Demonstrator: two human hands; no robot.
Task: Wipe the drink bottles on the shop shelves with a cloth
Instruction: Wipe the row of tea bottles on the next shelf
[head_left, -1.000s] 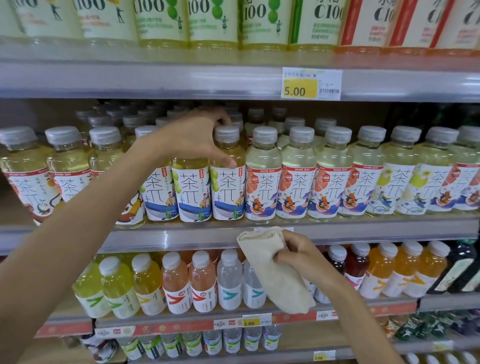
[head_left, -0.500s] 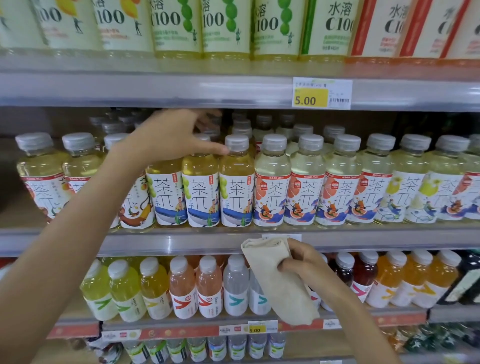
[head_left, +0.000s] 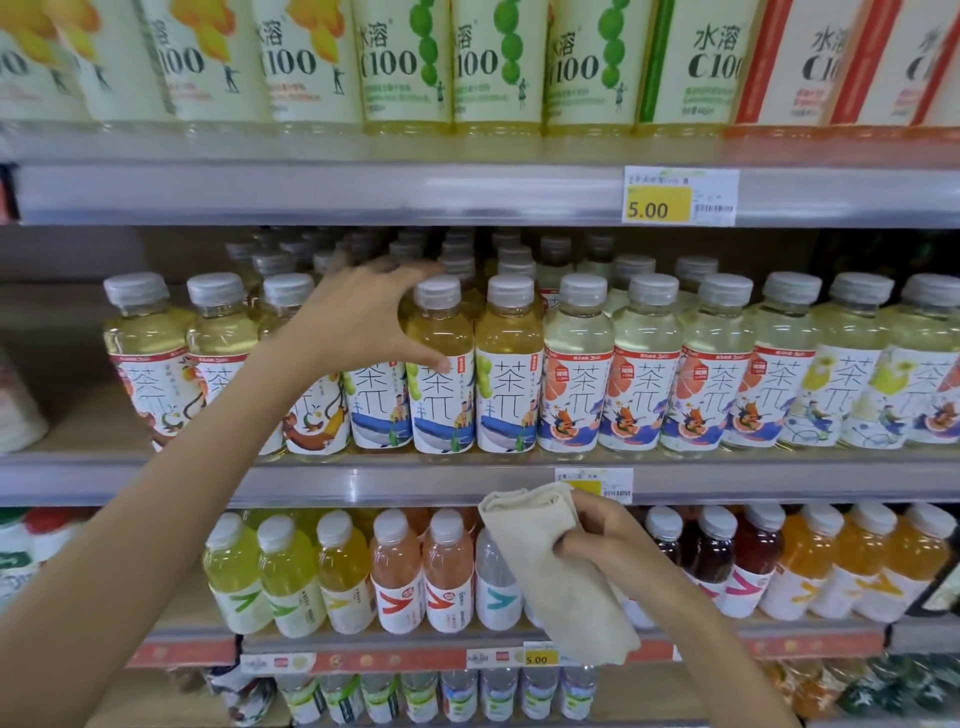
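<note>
Tea bottles with grey caps and white picture labels fill the middle shelf (head_left: 363, 480). My left hand (head_left: 363, 317) is spread in a wide C in front of the yellow-tea bottles. Its thumb tip touches the label of one tea bottle (head_left: 441, 395), and its fingers reach over toward that bottle's cap without closing on it. The bottle just to the left is partly hidden by my palm. Below the shelf edge, my right hand (head_left: 608, 535) grips a folded beige cloth (head_left: 550, 571) that hangs down in front of the lower row of bottles.
The top shelf (head_left: 311, 195) carries C100 bottles and a yellow 5.00 price tag (head_left: 680, 196). The lower shelf (head_left: 363, 657) holds small bottles of yellow, pink, clear, dark and orange drinks. More bottles sit on a shelf underneath. Rows of tea bottles run deep behind the front row.
My left hand has slid about one bottle to the left and come off the bottle tops, its fingers spreading. My right hand still holds the cloth in the same spot.
</note>
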